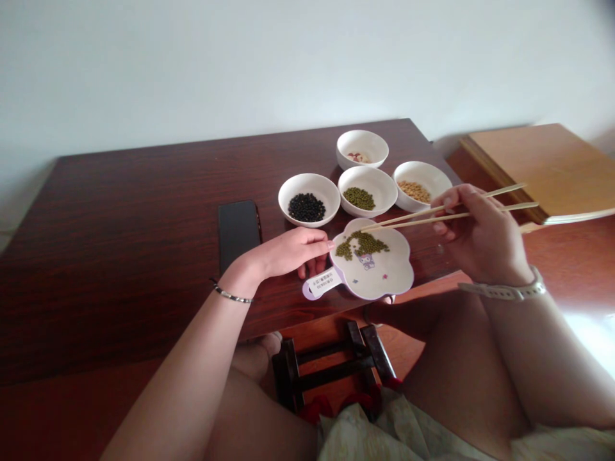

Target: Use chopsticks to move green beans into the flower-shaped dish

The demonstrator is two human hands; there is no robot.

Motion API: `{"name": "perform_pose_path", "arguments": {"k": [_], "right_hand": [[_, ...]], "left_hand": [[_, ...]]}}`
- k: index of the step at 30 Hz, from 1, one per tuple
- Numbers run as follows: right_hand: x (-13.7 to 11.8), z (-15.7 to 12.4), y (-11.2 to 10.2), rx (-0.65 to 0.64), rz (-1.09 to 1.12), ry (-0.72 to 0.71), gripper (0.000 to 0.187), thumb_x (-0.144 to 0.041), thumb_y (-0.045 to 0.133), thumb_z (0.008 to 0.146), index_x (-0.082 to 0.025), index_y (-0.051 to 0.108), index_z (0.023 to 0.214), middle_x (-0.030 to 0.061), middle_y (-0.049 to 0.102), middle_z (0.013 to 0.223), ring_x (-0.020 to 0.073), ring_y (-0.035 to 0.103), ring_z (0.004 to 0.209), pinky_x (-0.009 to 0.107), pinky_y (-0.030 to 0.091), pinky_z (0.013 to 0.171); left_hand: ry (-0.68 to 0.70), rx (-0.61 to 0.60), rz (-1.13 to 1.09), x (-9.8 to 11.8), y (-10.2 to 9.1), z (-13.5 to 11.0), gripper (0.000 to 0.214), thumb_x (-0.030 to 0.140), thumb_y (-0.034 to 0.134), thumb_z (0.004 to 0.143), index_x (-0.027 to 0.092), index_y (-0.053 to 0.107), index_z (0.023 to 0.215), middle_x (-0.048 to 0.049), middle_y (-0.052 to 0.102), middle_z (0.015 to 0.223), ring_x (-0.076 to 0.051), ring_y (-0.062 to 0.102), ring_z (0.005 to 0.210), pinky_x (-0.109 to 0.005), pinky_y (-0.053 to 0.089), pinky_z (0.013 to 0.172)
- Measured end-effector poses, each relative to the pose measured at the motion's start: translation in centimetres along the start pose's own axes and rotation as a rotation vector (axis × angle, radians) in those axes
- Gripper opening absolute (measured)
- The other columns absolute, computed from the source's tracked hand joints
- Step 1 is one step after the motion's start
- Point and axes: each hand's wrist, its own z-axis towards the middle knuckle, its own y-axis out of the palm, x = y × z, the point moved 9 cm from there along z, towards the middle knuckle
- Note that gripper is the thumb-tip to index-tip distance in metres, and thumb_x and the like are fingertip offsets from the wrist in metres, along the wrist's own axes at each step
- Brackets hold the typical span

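My left hand (293, 251) grips the left rim of a flower-shaped white plate (382, 272) at the table's near edge. A pile of green mung beans (362, 244) lies on the plate's far side. My right hand (478, 234) is closed on a pair of wooden chopsticks (432, 216), whose tips reach over the green pile. A bracelet circles my left wrist and a white watch band my right.
Behind the plate stand bowls of black beans (307, 206), green beans (360, 198), yellow beans (414, 191) and pale reddish beans (358, 156). A dark phone (237, 232) lies left of them. A wooden board (542, 169) sits right of the dark wooden table (144, 211). A small stool (336, 365) is below.
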Motion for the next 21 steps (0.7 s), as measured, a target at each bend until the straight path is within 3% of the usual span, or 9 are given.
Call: {"name": "perform_pose_path", "arguments": {"k": [4, 14, 21], "right_hand": [[0.1, 0.4, -0.6, 0.028, 0.008, -0.002, 0.042, -0.052, 0.105, 0.097, -0.024, 0.079, 0.08, 0.0054, 0.073, 0.089, 0.0148, 0.059, 0.063, 0.027, 0.032, 0.046], [0.4, -0.2, 0.6, -0.044, -0.081, 0.088, 0.044, -0.054, 0.108, 0.094, -0.023, 0.08, 0.08, 0.0049, 0.071, 0.086, 0.0117, 0.058, 0.057, 0.024, 0.036, 0.043], [0.7, -0.9, 1.4, -0.08, -0.113, 0.104, 0.043, -0.056, 0.103, 0.102, -0.023, 0.084, 0.082, 0.0043, 0.073, 0.08, 0.0129, 0.064, 0.058, 0.02, 0.044, 0.045]], "left_hand": [[0.006, 0.002, 0.003, 0.0, 0.0, 0.0, 0.053, 0.068, 0.081, 0.125, 0.021, 0.072, 0.103, -0.0037, 0.08, 0.094, -0.018, 0.073, 0.08, -0.031, 0.061, 0.071], [-0.004, 0.009, -0.012, 0.1, 0.0, 0.0, 0.053, 0.069, 0.083, 0.123, 0.021, 0.073, 0.103, -0.004, 0.079, 0.094, -0.018, 0.073, 0.08, -0.031, 0.062, 0.071], [0.002, 0.008, -0.022, 0.2, 0.0, 0.1, 0.052, 0.067, 0.085, 0.122, 0.021, 0.073, 0.102, -0.0035, 0.079, 0.093, -0.017, 0.072, 0.078, -0.031, 0.061, 0.068]]}}
